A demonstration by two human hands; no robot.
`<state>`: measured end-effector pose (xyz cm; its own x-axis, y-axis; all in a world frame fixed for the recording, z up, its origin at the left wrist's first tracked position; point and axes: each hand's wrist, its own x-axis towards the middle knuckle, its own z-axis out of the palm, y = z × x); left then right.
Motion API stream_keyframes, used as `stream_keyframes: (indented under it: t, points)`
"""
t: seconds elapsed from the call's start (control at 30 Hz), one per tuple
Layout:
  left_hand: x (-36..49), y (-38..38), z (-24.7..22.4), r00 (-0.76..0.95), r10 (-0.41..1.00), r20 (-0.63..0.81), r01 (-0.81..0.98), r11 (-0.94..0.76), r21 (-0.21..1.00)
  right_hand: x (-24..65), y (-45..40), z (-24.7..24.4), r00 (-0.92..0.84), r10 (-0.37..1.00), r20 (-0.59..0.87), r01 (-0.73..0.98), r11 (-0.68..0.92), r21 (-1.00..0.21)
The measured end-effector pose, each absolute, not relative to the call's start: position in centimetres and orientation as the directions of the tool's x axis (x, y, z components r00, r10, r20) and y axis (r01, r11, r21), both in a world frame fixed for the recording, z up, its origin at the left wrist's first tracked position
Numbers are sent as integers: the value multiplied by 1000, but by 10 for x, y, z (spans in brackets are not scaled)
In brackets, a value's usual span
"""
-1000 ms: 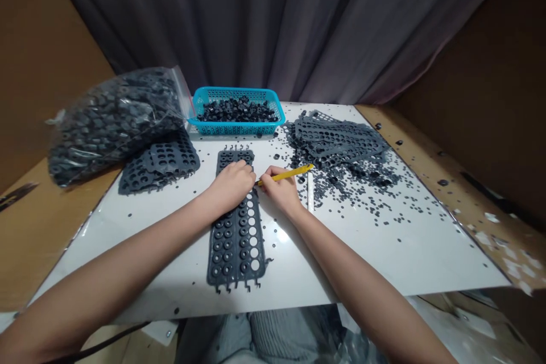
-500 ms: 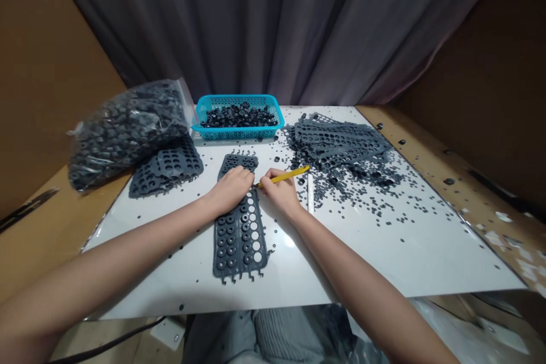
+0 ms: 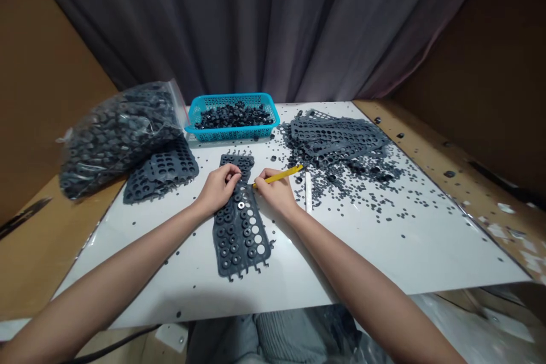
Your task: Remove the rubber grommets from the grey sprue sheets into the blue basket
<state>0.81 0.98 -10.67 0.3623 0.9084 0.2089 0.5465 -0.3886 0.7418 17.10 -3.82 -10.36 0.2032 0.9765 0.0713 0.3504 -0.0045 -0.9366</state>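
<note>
A dark grey rubber sheet (image 3: 239,231) lies lengthwise on the white table before me, with rows of round ring-like parts. Along its right side runs a column of holes showing white. My left hand (image 3: 220,186) is over the sheet's upper left part, thumb and fingers pinched together; whatever is between them is hidden. My right hand (image 3: 275,190) grips a slim yellow pen-like tool (image 3: 284,174), its lower tip at the sheet's right edge and its other end pointing up to the right.
Behind the sheet stands a blue basket (image 3: 232,135) of small black parts. A full clear bag (image 3: 119,131) rests at left, partly on perforated sheets (image 3: 170,162). At right lie stacked punched sheets (image 3: 336,136), scattered black bits and a white stick (image 3: 308,192).
My left hand has lifted from lying flat over the sheet and drawn slightly left, its fingertips now pinched. The sheet has tilted slightly. My right hand keeps the yellow tool.
</note>
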Motion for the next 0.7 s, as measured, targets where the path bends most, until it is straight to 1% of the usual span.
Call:
stream_keyframes:
  t: [0.1,0.17,0.27,0.37,0.43,0.53,0.7]
  points:
    - [6,15,-107,257,951,173,383,-265,885,171,-39,-103,200,978,60,361,-16,-933]
    - [4,17,-104,249,962,112,227,-170,959,172,-40,-102,195,980,49,363,-26,-931]
    - [2,16,-94,256,966,45,-54,-32,998,172,-44,-100,171,984,54,357,-10,-934]
    - [-2,12,-85,339,939,-56,-306,167,937,174,-47,-101,143,988,57,346,4,-938]
    - [-4,9,-82,425,895,-132,-403,318,858,174,-47,-103,141,989,41,340,-10,-940]
    - [-5,8,-82,482,854,-196,-456,435,777,175,-47,-106,146,989,33,331,-17,-944]
    - [-5,7,-85,489,823,-290,-448,522,725,176,-47,-108,148,988,40,329,-11,-944]
